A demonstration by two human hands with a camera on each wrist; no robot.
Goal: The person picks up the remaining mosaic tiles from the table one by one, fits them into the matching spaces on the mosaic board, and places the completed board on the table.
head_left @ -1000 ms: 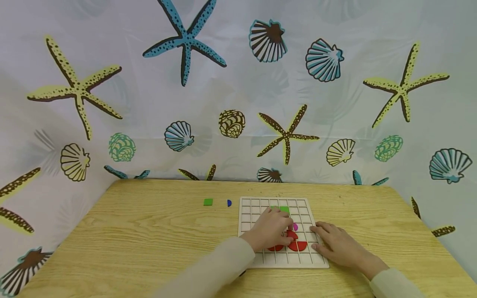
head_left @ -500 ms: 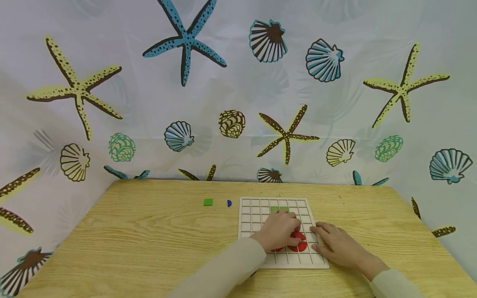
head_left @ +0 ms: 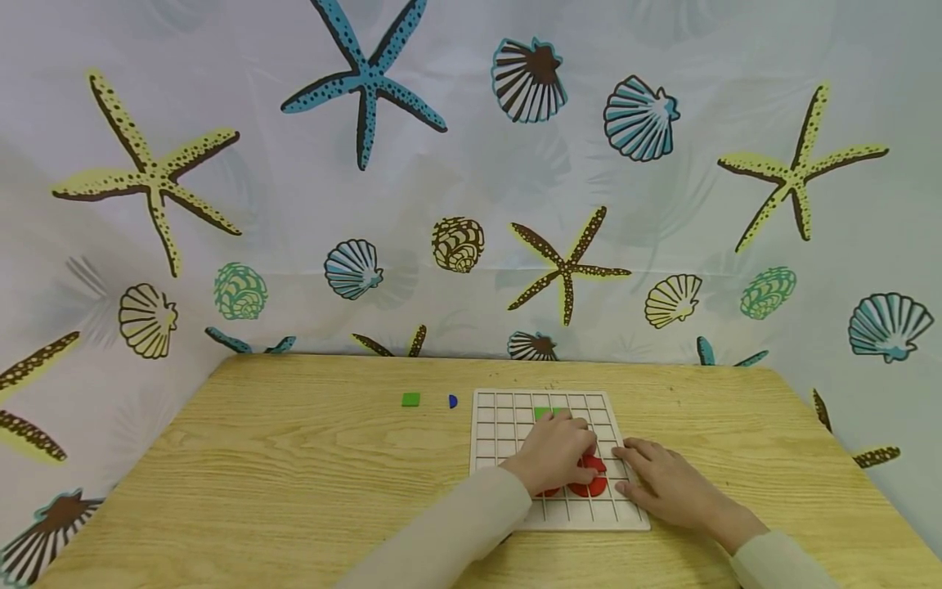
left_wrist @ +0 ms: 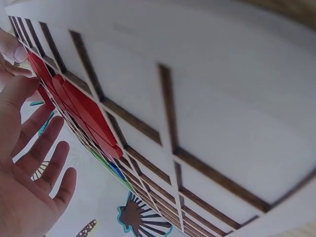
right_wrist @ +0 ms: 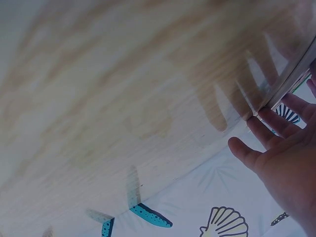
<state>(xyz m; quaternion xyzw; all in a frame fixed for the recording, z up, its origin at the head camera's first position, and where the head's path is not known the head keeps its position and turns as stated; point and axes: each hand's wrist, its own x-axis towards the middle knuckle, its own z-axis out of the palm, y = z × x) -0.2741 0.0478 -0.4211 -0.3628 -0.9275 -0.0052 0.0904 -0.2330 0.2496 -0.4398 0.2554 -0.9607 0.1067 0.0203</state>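
Note:
A white gridded board [head_left: 486,417] lies on the table. My left hand [head_left: 555,452] is over its middle; in the left wrist view thumb and forefinger pinch a small red curved piece [left_wrist: 45,96], the other fingers spread loosely. A flat red piece [head_left: 589,488] lies just under the thumb, and more red pieces [left_wrist: 84,111] sit in the cells beside it. Green squares [head_left: 543,412] show beyond the knuckles, and a blue piece [left_wrist: 117,170] shows among the cells. My right hand [head_left: 670,484] rests at the board's right edge, fingers extended, fingertips against the rim [right_wrist: 289,81].
A loose green square [head_left: 410,399] and a blue half-round piece [head_left: 452,402] lie on the wooden table [head_left: 294,458] left of the board. A curtain [head_left: 456,164] printed with starfish and shells hangs behind the table and along both sides.
My left hand has shifted right across the board with the red curved piece, now close to the flat red one. It covers the magenta piece seen earlier. My right hand has stayed put.

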